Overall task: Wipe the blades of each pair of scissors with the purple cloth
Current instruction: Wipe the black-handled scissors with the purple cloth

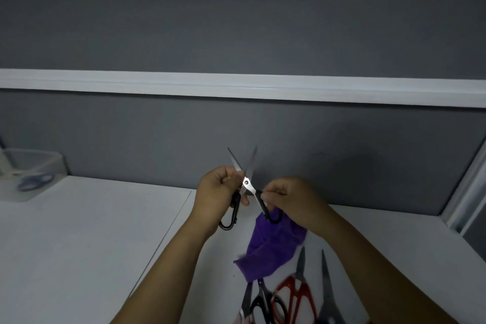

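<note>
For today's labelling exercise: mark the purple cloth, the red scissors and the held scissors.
purple cloth [271, 247], head view, middle fold.
red scissors [300, 266], head view, blade.
held scissors [246, 181], head view, pivot.

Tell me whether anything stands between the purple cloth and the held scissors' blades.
Nothing visible does: the scissors point up with bare, open blades, and the purple cloth hangs under the right hand, just below.

The raised scissors [246, 183] are sitting above the table [79, 231], with the left hand [218, 192] and the right hand [289, 199] each gripping one handle. The cloth [271, 247] is hanging below the right hand. Nearer the person, spare scissors [300, 266] are lying side by side. Far left a tub [39, 159] is standing, possibly holding another pair [35, 181].
</note>
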